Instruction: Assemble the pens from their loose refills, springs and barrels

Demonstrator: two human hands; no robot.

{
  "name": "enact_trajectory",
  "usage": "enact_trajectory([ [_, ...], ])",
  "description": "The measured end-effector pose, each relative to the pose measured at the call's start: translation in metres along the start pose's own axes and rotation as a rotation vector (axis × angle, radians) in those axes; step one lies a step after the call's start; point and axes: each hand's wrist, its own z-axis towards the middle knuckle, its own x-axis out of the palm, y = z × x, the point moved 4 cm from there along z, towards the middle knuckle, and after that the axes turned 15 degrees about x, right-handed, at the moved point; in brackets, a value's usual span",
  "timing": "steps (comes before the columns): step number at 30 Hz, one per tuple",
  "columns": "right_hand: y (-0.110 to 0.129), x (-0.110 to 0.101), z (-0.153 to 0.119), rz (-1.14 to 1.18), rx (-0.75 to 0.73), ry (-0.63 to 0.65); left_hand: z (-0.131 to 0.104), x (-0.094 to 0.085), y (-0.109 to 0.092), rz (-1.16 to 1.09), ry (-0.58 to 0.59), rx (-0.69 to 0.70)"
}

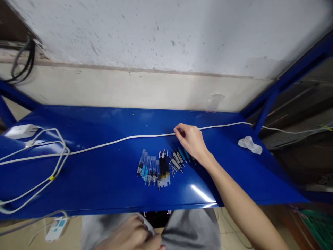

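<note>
Over the blue shelf (104,166), my right hand (191,139) is closed in a pinch at the white cable (145,136); what its fingertips hold, if anything, is hidden. Just below it lie blue pen parts (183,154), partly covered by the hand. To their left are grey pen parts (175,162), small metallic pieces (173,170), dark refills (163,165) and clear barrels (148,168), side by side. My left hand (132,234) is blurred at the bottom, over my lap and below the shelf's front edge; its fingers are smeared by motion.
A white adapter (22,131) and looped white cables (58,152) lie at the shelf's left. Crumpled white plastic (250,144) sits at the right. Blue frame bars (267,107) rise at the side, and a spotted wall (156,41) stands behind. A power strip (56,229) is below.
</note>
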Motion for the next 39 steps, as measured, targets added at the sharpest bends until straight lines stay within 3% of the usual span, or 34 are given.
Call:
enact_trajectory([
  [3,0.000,0.003,0.000,-0.025,-0.014,0.026,0.026,-0.062,0.016,0.152,-0.239,0.054],
  [5,0.000,0.005,-0.001,-0.040,-0.031,0.045,0.042,-0.087,0.042,0.208,-0.342,0.043],
  [7,0.001,0.007,-0.001,-0.053,-0.044,0.064,0.056,-0.103,0.076,0.230,-0.437,-0.081],
  [11,0.001,0.009,-0.001,-0.075,-0.057,0.082,0.082,-0.111,0.139,0.218,-0.503,-0.307],
  [15,-0.001,0.009,0.001,-0.076,-0.047,0.073,0.091,-0.095,0.175,0.130,-0.324,-0.338],
  [22,0.000,0.005,0.001,-0.031,-0.117,0.090,0.080,-0.080,0.179,0.088,-0.067,-0.292],
  [27,0.006,0.002,-0.001,0.004,-0.218,0.110,0.080,-0.082,0.178,0.135,-0.020,-0.333],
  [32,0.020,-0.002,-0.012,0.093,-0.261,0.312,0.079,-0.080,0.181,0.175,0.010,-0.318],
  [39,0.030,-0.006,-0.067,-0.050,-0.220,0.578,0.078,-0.084,0.183,0.204,0.004,-0.292],
])
